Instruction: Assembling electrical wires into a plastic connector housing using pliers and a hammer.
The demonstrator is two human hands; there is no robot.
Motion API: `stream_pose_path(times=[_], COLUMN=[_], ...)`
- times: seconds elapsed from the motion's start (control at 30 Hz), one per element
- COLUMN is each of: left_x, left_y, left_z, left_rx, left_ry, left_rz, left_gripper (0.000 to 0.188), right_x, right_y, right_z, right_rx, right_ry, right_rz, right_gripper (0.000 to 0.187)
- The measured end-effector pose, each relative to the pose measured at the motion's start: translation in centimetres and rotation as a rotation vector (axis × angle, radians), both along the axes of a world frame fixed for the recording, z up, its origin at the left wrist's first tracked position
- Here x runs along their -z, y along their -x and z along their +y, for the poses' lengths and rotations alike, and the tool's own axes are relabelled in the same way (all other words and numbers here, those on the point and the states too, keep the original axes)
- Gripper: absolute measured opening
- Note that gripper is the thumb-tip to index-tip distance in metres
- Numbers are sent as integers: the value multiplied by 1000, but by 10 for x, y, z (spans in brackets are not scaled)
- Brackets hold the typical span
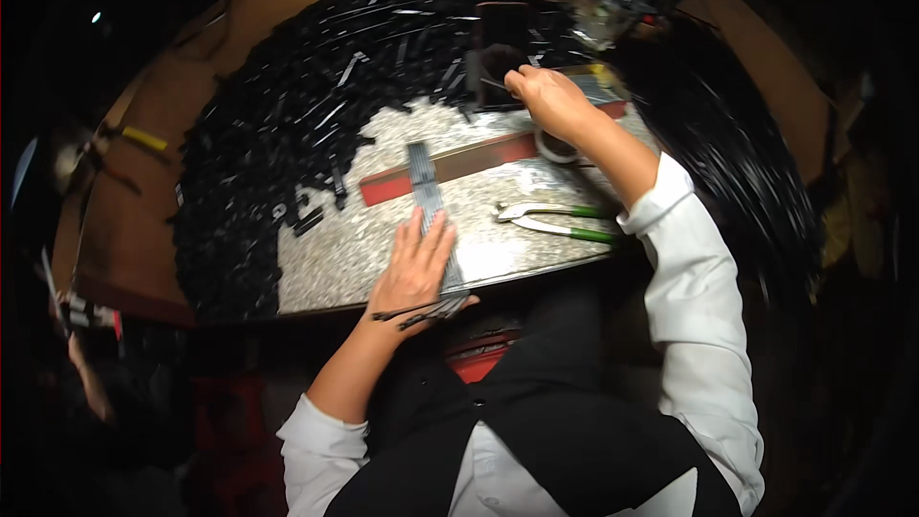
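Observation:
My left hand (414, 273) lies with fingers stretched out over a narrow bundle of grey strips (423, 172) on a speckled board. Thin dark ends stick out of the bundle by my wrist. The bundle crosses a long red-and-brown bar (479, 161). My right hand (549, 96) is raised farther off, fingers closed, in front of a dark phone-like slab (503, 29). A thin line shows at its fingertips, too blurred to name. Below that hand a roll with a pale rim (555, 151) is partly hidden. Green-handled pliers (555, 218) lie right of the bundle.
A big heap of short black strips (278, 134) covers the board's left and far side. Long black strands (737, 144) hang over the right side. Clear plastic wrapping (603, 19) lies at the far right. Another person's arm (91, 378) shows at the left.

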State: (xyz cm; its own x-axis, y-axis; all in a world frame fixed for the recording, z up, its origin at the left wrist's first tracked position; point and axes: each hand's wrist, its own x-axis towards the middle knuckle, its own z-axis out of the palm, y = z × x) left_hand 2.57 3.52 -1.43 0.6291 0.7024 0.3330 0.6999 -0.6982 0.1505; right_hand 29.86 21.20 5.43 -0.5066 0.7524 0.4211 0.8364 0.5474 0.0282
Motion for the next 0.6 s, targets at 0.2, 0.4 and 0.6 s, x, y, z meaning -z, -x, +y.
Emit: stream_pose_path(times=[0.2, 0.4, 0.6], left_x=[11, 10, 9], left_y=[8, 8, 8], left_z=[1, 0, 1], left_rx=[-27, -34, -25], left_ry=[-55, -35, -43], left_rz=[122, 133, 124], left_gripper=[95, 94, 93], right_x=[31, 39, 39], right_y=[62, 70, 71], right_z=[-8, -11, -11], right_rx=[-223, -194, -165], right_ry=[-11, 55, 46], right_rz=[38, -44, -55], right_gripper=[14, 29, 27])
